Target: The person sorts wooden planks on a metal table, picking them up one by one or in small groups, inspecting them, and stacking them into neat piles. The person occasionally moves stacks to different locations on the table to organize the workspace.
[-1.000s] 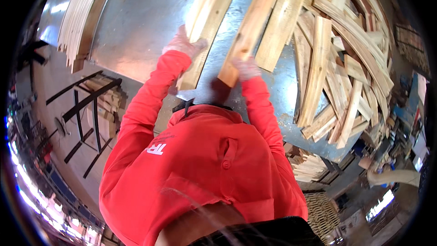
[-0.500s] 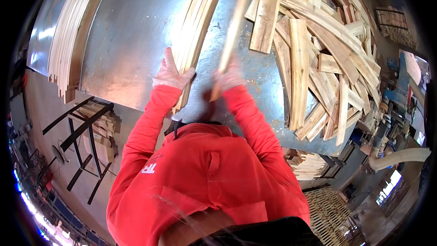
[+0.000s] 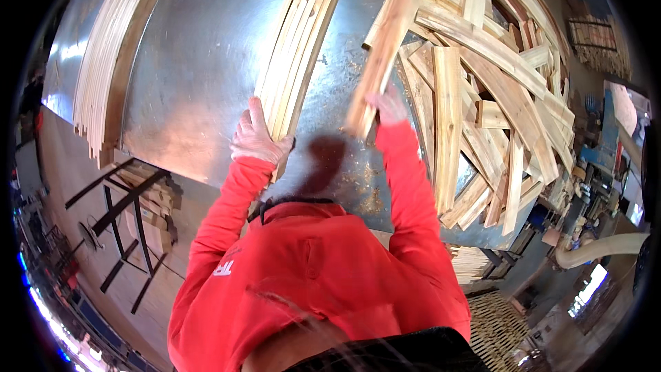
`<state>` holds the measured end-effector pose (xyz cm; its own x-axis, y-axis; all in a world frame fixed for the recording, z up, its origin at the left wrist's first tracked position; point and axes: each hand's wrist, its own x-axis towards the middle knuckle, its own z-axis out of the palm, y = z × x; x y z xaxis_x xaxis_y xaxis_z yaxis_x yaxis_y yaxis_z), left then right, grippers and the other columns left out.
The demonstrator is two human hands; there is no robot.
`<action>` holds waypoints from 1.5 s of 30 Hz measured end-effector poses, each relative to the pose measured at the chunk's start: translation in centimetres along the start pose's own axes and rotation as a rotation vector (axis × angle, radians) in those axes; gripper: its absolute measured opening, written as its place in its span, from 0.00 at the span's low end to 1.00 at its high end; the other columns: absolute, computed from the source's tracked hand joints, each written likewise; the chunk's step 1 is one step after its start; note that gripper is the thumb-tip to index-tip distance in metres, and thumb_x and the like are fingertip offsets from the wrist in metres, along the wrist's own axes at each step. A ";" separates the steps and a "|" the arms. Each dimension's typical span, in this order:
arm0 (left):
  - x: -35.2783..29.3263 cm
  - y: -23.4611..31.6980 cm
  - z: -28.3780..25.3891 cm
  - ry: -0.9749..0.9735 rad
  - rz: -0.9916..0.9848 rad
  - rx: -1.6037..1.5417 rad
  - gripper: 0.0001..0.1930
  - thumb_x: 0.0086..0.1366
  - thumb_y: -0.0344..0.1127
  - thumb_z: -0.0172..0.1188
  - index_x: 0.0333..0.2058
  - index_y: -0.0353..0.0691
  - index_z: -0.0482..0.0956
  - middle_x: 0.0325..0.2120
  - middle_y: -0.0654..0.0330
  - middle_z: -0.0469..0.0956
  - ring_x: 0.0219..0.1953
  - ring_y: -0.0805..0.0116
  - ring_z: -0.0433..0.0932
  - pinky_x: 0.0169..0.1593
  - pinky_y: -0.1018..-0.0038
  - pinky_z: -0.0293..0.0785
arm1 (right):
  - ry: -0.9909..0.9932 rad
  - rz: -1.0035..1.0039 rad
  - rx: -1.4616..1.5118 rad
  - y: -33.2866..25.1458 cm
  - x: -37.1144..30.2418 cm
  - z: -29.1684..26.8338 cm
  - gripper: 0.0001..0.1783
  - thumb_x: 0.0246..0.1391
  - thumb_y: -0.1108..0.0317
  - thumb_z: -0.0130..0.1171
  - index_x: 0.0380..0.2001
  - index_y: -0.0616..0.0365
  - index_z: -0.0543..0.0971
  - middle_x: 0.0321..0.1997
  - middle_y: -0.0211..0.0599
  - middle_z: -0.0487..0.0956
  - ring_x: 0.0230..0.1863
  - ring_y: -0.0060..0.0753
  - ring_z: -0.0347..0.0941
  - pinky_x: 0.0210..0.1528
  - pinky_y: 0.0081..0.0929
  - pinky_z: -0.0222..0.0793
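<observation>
My left hand [image 3: 260, 135], in a thin whitish glove, is closed round the near end of a narrow row of wooden slats [image 3: 297, 55]. The slats stand on edge side by side on the metal table; their far ends are not quite level. To the right, my gloved right hand [image 3: 390, 105] grips a single wooden board [image 3: 387, 45] near its near end. That board is tilted with its broad face showing, slightly blurred, and its far part overlaps the loose boards [image 3: 449, 120] heaped on the right.
A longer row of slats [image 3: 113, 62] stands on edge at the table's left side. Bare shiny metal tabletop [image 3: 196, 69] lies between the rows. Below the table's left edge is a black metal frame [image 3: 131, 200] by stacked wood. A pale hose [image 3: 606, 249] and machinery are at the right.
My right hand has moved right, away from the slat row, carrying the board, which now shows its broad face instead of its narrow edge. My left hand stays on the row.
</observation>
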<state>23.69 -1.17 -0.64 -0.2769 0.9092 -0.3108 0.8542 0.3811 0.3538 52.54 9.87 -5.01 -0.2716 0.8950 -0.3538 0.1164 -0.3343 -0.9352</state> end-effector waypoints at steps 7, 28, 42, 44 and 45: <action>0.4 0.3 -0.3 -0.090 -0.059 0.110 0.58 0.46 0.56 0.67 0.68 0.41 0.43 0.60 0.38 0.60 0.60 0.42 0.64 0.61 0.52 0.62 | -0.058 0.303 0.416 4.4 -8.1 10.2 0.37 0.43 0.62 0.66 0.57 0.65 0.67 0.48 0.51 0.77 0.48 0.53 0.75 0.52 0.48 0.72; -1.4 2.1 0.5 0.056 -0.037 0.225 0.55 0.44 0.56 0.67 0.67 0.43 0.49 0.63 0.40 0.54 0.59 0.41 0.63 0.60 0.51 0.63 | -0.214 -0.042 0.905 0.8 3.3 0.5 0.34 0.39 0.75 0.56 0.55 0.72 0.64 0.43 0.58 0.77 0.42 0.54 0.77 0.45 0.46 0.78; -1.8 2.3 -1.2 -0.096 -0.103 0.296 0.55 0.47 0.57 0.64 0.69 0.45 0.44 0.67 0.39 0.44 0.68 0.39 0.48 0.67 0.50 0.48 | -0.394 0.097 -0.195 10.9 -10.3 13.7 0.27 0.59 0.58 0.52 0.59 0.61 0.68 0.48 0.47 0.78 0.47 0.39 0.75 0.47 0.29 0.72; -1.5 1.8 -1.6 -0.036 -0.087 0.224 0.55 0.44 0.53 0.67 0.68 0.47 0.46 0.66 0.39 0.49 0.67 0.41 0.51 0.66 0.52 0.50 | -0.163 0.124 0.324 13.3 -10.4 13.9 0.26 0.59 0.58 0.53 0.57 0.59 0.70 0.48 0.42 0.78 0.45 0.32 0.76 0.45 0.26 0.72; -1.1 1.5 -2.3 -0.033 -0.065 0.122 0.55 0.44 0.52 0.68 0.68 0.47 0.47 0.65 0.39 0.50 0.66 0.41 0.53 0.65 0.52 0.52 | -0.472 0.113 0.712 15.6 -7.8 13.3 0.25 0.62 0.57 0.51 0.58 0.58 0.70 0.49 0.40 0.78 0.45 0.31 0.76 0.45 0.25 0.72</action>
<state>24.26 -1.19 2.25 -0.3209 0.8764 -0.3591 0.8825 0.4143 0.2225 43.73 -6.27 -17.06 -0.6816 0.6816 -0.2661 -0.4175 -0.6610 -0.6235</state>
